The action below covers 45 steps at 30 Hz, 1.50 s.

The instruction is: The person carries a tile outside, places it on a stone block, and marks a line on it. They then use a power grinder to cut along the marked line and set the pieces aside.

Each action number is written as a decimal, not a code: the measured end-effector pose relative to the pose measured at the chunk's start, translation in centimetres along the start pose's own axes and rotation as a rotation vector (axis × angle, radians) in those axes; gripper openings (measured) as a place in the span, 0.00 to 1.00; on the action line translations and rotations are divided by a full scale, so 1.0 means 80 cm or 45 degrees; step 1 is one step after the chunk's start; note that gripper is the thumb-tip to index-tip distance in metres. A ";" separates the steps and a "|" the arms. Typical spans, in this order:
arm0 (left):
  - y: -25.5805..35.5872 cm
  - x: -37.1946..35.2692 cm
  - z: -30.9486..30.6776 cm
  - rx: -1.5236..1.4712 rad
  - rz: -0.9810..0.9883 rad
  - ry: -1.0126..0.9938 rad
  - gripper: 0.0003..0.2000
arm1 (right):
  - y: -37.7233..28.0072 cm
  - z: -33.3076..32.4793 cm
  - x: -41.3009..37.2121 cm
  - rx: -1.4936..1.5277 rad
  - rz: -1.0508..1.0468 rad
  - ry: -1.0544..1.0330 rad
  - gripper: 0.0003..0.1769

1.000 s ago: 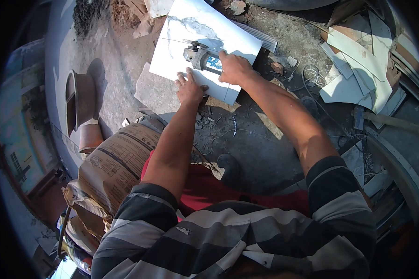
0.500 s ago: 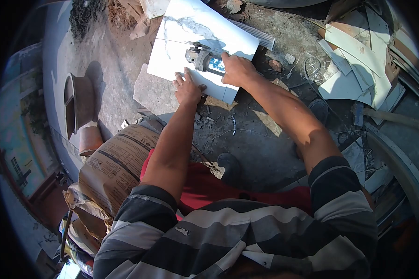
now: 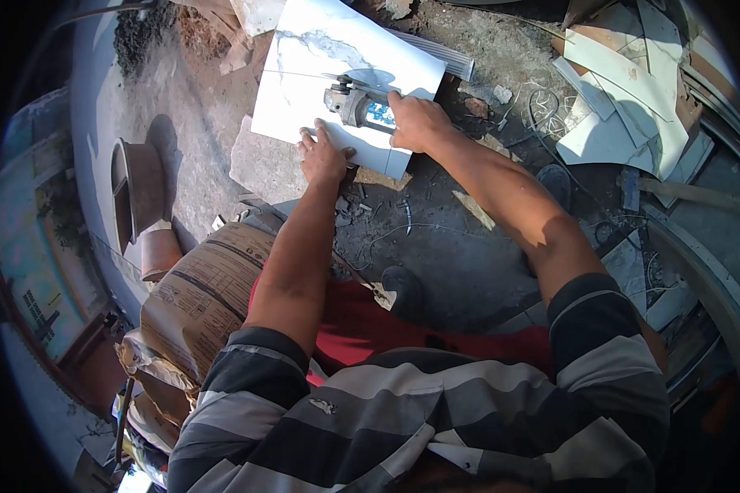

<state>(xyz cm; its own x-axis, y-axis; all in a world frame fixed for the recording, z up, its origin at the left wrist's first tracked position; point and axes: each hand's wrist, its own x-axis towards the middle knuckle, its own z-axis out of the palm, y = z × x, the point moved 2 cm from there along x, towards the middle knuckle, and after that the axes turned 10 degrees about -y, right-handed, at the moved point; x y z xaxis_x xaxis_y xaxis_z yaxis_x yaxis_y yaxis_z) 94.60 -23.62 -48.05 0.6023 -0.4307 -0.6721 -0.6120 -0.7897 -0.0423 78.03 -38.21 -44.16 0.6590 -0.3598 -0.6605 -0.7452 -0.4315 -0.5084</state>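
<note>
Upper centre: grinder [image 3: 360,108] on white tile [image 3: 333,49], gripped in my right hand [image 3: 419,122]; left hand [image 3: 324,156] spread on tile. Left: tub [image 3: 144,187], paper sack [image 3: 210,287]. Upper right: tile offcuts [image 3: 625,94], dirty floor [image 3: 460,255].

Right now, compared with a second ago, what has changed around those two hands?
The right hand and the grinder it grips have slid slightly rightward along the marbled tile. Nothing was newly grasped or let go. The left hand still rests on the tile's near edge; the paper sack and round tub stayed put. The whole view shifted a little too.
</note>
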 end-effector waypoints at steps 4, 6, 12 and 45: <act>0.002 -0.003 -0.003 -0.013 -0.001 -0.001 0.53 | 0.003 0.003 -0.002 -0.019 -0.013 -0.008 0.36; 0.001 -0.001 -0.001 -0.015 -0.005 -0.006 0.53 | 0.007 0.005 -0.004 -0.013 -0.005 -0.007 0.36; 0.000 0.002 0.001 -0.030 -0.016 -0.007 0.52 | 0.010 0.003 -0.012 -0.025 -0.011 -0.007 0.36; 0.003 -0.001 -0.002 0.054 -0.029 -0.031 0.52 | 0.047 0.011 -0.048 -0.031 -0.005 0.059 0.30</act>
<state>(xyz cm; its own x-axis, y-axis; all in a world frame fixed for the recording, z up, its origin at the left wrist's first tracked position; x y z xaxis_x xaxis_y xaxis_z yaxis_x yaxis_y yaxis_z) 94.51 -23.87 -47.89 0.6038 -0.4019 -0.6885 -0.6201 -0.7795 -0.0888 72.58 -37.72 -43.99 0.6665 -0.3954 -0.6320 -0.7401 -0.4529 -0.4972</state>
